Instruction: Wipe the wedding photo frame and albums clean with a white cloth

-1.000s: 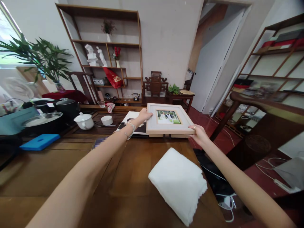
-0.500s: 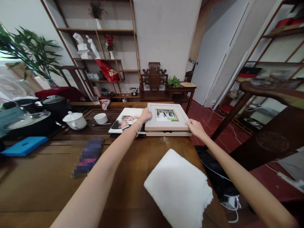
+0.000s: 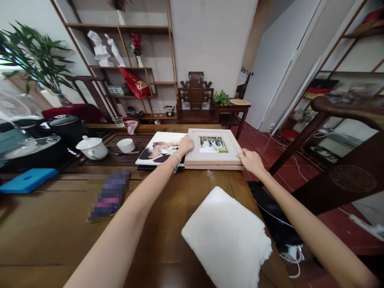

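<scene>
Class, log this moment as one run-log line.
left hand: holds picture frame, left edge | right hand: holds right corner | white cloth: on table

Two frames (image 3: 213,146), one print (image 3: 160,150), one cloth (image 3: 226,237)

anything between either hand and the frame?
Nothing visible. The left hand grips the left edge of the frame and the right hand grips its near right corner. The frame lies on a second frame. A print lies beside it on the left. The cloth lies nearer, clear of both hands.
</scene>
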Demonstrator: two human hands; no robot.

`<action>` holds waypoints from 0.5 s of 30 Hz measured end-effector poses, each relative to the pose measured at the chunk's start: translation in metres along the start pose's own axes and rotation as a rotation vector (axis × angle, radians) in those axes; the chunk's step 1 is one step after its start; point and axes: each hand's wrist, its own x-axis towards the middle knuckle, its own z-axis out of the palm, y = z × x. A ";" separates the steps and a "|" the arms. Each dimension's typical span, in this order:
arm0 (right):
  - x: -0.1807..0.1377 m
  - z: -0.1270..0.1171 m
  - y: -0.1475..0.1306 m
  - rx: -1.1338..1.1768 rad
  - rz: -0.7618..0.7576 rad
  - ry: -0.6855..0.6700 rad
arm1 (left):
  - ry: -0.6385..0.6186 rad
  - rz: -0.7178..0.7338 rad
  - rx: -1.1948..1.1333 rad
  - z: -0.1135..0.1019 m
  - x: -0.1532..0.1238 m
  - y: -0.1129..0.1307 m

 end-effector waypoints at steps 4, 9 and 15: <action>-0.001 0.004 0.002 0.116 -0.001 0.000 | -0.012 0.000 0.022 0.002 0.000 0.000; -0.002 0.005 0.001 0.247 0.016 0.008 | -0.014 0.017 0.049 0.003 -0.002 0.001; -0.004 0.007 0.002 0.308 0.029 0.024 | -0.007 0.078 0.040 -0.007 -0.006 0.000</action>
